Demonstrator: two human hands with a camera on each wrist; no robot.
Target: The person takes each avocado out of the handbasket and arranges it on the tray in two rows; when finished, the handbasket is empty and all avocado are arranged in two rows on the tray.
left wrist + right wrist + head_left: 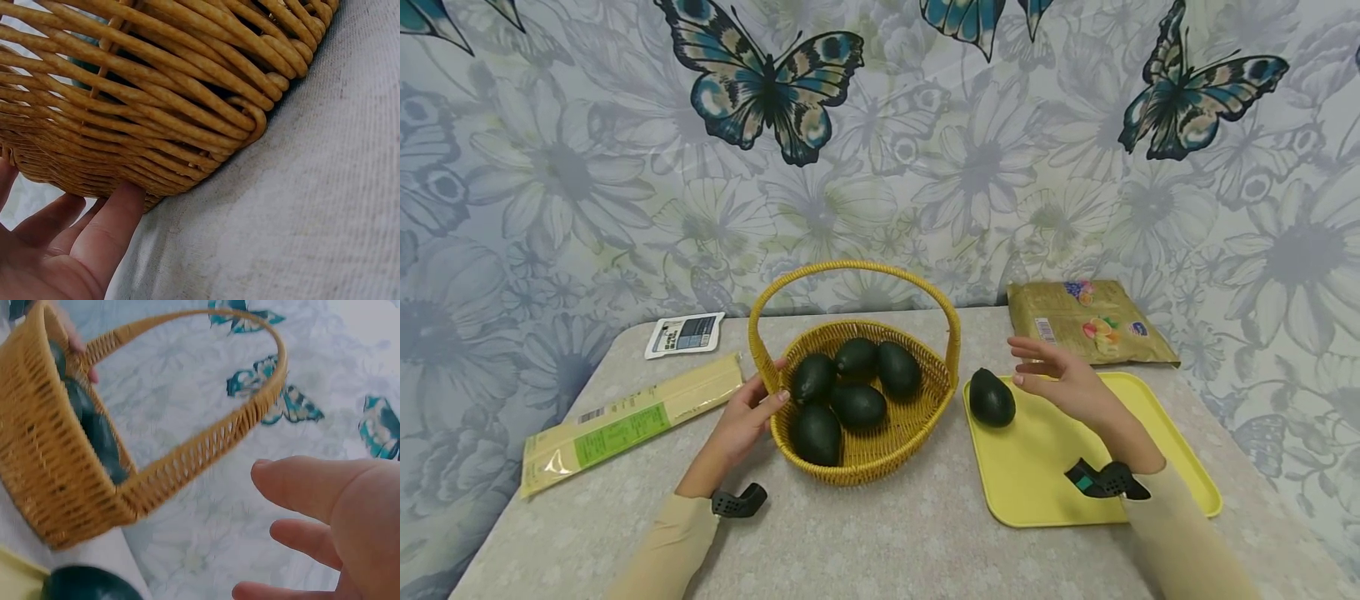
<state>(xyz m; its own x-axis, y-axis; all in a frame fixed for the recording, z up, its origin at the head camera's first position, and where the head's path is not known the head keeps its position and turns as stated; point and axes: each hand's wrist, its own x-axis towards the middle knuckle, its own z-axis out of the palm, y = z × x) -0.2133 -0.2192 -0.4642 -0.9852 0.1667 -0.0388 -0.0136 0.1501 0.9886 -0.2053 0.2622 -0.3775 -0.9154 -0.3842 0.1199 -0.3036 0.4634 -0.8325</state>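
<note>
A yellow wicker basket (859, 475) with a tall arched handle stands mid-table, several dark green avocados (859, 407) lying inside. My left hand (749, 410) holds its left side at the foot of the handle, thumb in front and other fingers partly hidden behind. In the left wrist view, the left hand's fingers (109, 234) meet the woven wall (144, 106). One more avocado (992, 398) lies on the left end of a yellow tray (1037, 492). Just right of this avocado, my right hand (1063, 387) hovers over the tray with fingers extended and nothing held.
Left of the basket lies a long flat package with a green label (632, 425), and behind it a small white pouch (685, 335). A gold bag with fruit pictures (1086, 321) lies behind the tray. Butterfly-patterned fabric (880, 167) hangs along the table's back edge.
</note>
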